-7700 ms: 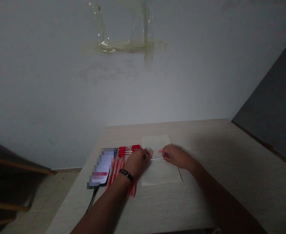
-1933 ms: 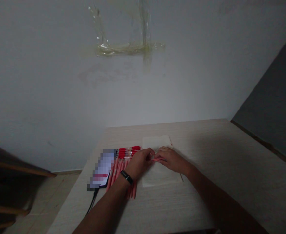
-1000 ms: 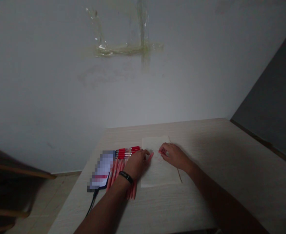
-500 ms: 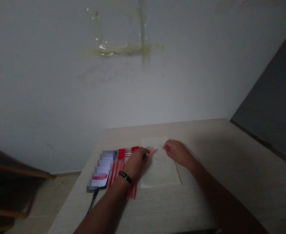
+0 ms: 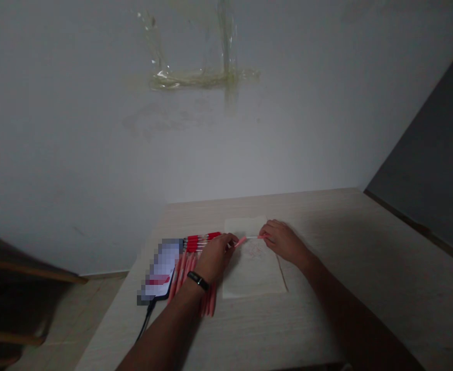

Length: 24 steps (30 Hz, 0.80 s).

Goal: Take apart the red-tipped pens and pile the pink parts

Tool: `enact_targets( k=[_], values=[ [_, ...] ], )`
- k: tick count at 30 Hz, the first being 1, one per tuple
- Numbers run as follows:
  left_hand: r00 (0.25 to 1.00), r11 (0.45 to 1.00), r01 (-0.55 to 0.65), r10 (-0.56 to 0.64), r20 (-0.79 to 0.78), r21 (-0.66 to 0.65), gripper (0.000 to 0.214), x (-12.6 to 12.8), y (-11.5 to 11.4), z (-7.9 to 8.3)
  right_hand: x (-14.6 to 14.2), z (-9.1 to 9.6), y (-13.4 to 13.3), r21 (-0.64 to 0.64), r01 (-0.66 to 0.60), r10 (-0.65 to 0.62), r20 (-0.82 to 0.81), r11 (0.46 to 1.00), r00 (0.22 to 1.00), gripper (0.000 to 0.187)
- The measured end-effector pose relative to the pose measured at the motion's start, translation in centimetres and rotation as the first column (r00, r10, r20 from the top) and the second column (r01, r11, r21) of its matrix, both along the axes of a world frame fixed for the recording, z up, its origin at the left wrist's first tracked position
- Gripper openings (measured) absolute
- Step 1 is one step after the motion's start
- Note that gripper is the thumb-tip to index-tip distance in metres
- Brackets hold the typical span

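Note:
Above a sheet of paper (image 5: 249, 281) on the table, my left hand (image 5: 216, 252) pinches a slim pink pen piece (image 5: 241, 241) that points up to the right. My right hand (image 5: 282, 239) is closed on another pink pen piece (image 5: 262, 237), mostly covered by the fingers. A thin whitish stick (image 5: 251, 237) spans the gap between the two pink pieces. Whether it is fixed to both I cannot tell. Faint reddish scribbles mark the paper under it. My left wrist wears a black band.
Several pink pens (image 5: 188, 262) lie side by side under my left forearm. Behind them are several red pens with clear parts (image 5: 197, 242). A phone (image 5: 162, 270) with a cable (image 5: 146, 322) lies at the left. The wall (image 5: 288, 129) rises behind the table (image 5: 365, 257).
The whitish stick now shows clearly between the pink pieces, where it was indistinct before. Both hands have hardly moved.

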State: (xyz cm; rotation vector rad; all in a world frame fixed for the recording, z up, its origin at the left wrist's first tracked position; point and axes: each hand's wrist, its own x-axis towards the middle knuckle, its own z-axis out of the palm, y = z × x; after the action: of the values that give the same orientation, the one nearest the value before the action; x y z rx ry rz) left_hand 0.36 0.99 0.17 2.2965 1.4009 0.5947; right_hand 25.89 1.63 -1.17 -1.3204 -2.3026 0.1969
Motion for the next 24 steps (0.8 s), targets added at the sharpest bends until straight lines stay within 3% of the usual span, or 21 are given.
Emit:
enact_targets(
  k=[15,24],
  values=[
    [0.995,0.995,0.103,-0.103,-0.015,-0.016,0.03,0.2,-0.1,0.7,-1.5,0.4,-0.9,-0.018,-0.176,0.169,-0.203,0.984,0.964,0.02],
    [0.993,0.993,0.117,-0.117,0.003,0.021,0.026,0.1,0.0,0.5,-1.7,0.1,-0.8,-0.094,-0.125,0.098,-0.254,0.988,0.962,0.019]
  ],
)
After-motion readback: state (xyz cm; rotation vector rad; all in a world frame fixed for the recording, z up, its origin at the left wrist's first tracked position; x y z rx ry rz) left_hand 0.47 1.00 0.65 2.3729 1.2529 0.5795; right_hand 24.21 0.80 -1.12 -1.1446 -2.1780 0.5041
